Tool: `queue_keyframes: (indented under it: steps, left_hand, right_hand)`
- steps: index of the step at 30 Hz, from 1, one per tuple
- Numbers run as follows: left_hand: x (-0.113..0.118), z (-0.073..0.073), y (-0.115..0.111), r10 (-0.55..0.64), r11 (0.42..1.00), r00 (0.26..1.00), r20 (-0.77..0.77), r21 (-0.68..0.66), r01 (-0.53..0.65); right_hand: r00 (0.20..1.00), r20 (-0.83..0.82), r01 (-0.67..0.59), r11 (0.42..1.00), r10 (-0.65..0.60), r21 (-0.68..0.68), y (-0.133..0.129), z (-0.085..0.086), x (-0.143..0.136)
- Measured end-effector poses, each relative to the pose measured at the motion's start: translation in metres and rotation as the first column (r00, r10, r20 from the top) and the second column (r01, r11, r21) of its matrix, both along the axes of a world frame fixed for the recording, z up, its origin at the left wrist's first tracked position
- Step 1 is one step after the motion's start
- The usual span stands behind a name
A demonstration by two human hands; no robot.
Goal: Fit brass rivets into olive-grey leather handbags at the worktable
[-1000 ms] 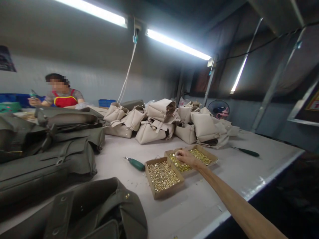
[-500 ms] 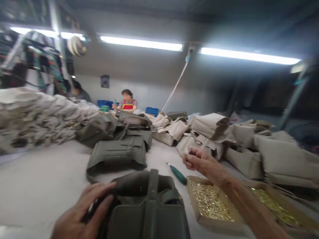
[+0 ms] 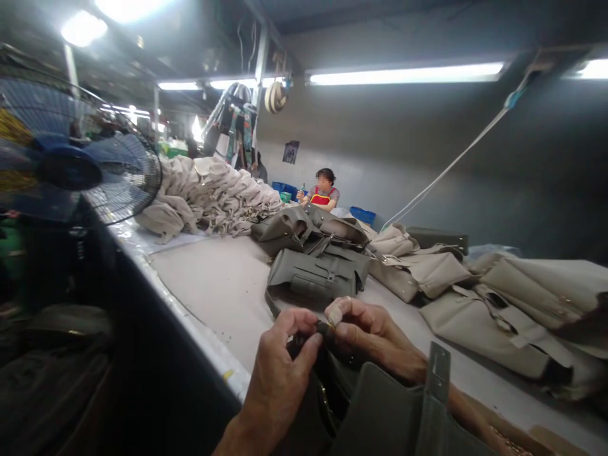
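A dark grey-green handbag (image 3: 380, 411) is close in front of me, its flap and an upright strap (image 3: 439, 373) at lower right. My left hand (image 3: 285, 361) is closed, with thumb and fingers pinching a dark edge of this bag. Right against it, my right hand (image 3: 375, 332) pinches a tiny gold-coloured metal piece (image 3: 331, 325) at that same edge. The piece's exact shape is too small to make out. Beyond the hands lies another dark grey-green handbag (image 3: 311, 275) on the pale table (image 3: 209, 272).
A pile of beige fabric pieces (image 3: 213, 190) lies at back left, near a large fan (image 3: 71, 164). Beige bags (image 3: 503, 329) spread along the right. A person in a red apron (image 3: 323, 196) sits across the table. A box edge (image 3: 517, 430) shows at bottom right.
My view has turned left, bringing the fan and table edge into sight. My right hand has come from above the table to meet my left hand at the bag's edge.
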State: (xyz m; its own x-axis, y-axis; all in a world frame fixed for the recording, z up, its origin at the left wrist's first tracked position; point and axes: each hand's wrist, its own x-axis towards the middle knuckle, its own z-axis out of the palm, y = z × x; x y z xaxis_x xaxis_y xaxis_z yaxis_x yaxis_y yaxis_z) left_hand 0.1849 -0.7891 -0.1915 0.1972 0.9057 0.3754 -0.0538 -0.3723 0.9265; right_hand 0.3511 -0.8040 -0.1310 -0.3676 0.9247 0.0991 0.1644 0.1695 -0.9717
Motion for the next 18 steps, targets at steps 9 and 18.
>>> queue_keyframes:
  steps: [9,18]
  left_hand:
    - [0.0005,0.0002,-0.0004,0.001,1.0,0.999,0.032,0.023,-0.002]
    - [0.002,-0.001,-0.0011,0.031,0.999,0.999,0.024,0.043,-0.032]
  right_hand:
    - [0.997,0.068,0.021,1.0,-0.02,-0.007,-0.0011,-0.0008,-0.0045]
    - [0.982,0.149,0.107,0.993,-0.113,0.052,-0.0046,-0.0031,-0.0087]
